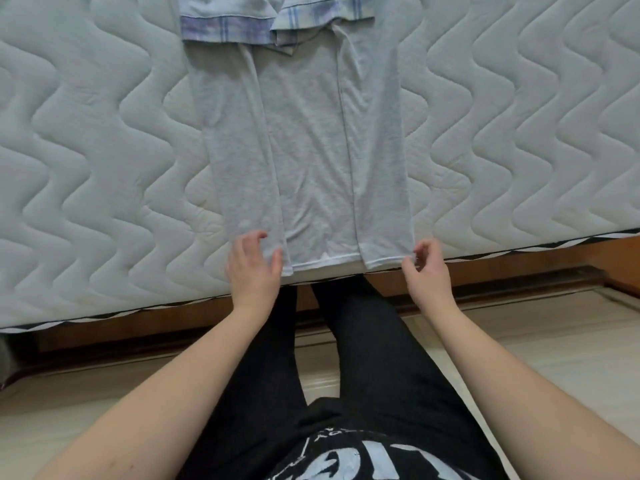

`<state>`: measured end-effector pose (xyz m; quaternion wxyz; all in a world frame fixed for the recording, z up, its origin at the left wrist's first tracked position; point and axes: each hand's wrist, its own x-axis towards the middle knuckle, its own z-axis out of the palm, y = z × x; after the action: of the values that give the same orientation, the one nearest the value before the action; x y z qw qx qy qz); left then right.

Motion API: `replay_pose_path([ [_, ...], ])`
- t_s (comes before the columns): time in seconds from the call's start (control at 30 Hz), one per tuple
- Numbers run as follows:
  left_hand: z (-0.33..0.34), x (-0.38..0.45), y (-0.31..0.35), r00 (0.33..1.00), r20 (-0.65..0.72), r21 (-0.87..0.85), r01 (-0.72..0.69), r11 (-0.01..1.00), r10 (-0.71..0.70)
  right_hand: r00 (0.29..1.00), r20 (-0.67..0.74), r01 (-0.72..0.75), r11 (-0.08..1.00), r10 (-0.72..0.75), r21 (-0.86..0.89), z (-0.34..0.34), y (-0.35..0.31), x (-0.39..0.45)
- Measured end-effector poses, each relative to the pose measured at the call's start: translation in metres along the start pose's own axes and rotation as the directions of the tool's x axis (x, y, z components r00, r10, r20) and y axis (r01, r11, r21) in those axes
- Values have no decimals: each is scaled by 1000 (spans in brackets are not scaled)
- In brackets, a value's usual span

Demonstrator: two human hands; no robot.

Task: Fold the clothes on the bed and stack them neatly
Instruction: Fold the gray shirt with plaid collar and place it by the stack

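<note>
left hand [254, 265] grip open, fingers spread over grey shirt [304, 161] hem; right hand [427, 271] pinches hem corner.

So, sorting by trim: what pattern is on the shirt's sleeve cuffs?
Blue-and-lilac plaid on the sleeve cuffs of the pale grey shirt; head view.

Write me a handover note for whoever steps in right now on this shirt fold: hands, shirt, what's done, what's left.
Left hand: open, fingers resting on the near left corner of the grey shirt.
Right hand: fingers curled at the near right hem corner; whether it actually pinches the cloth is not clear.
Shirt: flat on the mattress, hem at the near edge, plaid-cuffed sleeves at the far end.
Done: both long sides folded inward.
Left: probably fold hem towards collar, then stack. No stack in view.
</note>
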<state>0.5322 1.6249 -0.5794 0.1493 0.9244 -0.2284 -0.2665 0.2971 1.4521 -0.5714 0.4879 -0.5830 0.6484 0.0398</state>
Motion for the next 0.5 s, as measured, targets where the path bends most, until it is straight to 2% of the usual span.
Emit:
replay_pose_path([
  [0.07,-7,-1,-25,975,-35,11,222,975,-222,995,81,61,997,-57,-48,-5,-3,2],
  [0.13,-9,-1,-39,907,68,-143,421,896,-415,981,163,124,986,-104,-116,-9,-3,4],
  [0.17,-10,1,-42,878,144,-226,479,848,-457,973,197,149,976,-117,-158,-11,-3,5],
  [0.2,-10,2,-45,859,218,-264,508,820,-462,967,224,166,965,-120,-201,-12,-2,6],
  [0.27,-13,3,-47,850,309,-239,503,831,-426,958,265,189,938,-111,-290,-15,-4,5],
  [0.37,-20,-5,-44,866,298,-280,481,831,-401,946,288,264,862,-145,-432,-20,-11,1],
  [0.43,-30,-15,-36,869,255,-369,492,789,-423,919,288,389,734,-269,-556,-24,-17,-5],
  [0.5,-42,-28,-29,896,185,-458,441,772,-403,852,301,513,567,-428,-645,-29,-25,-10],
])
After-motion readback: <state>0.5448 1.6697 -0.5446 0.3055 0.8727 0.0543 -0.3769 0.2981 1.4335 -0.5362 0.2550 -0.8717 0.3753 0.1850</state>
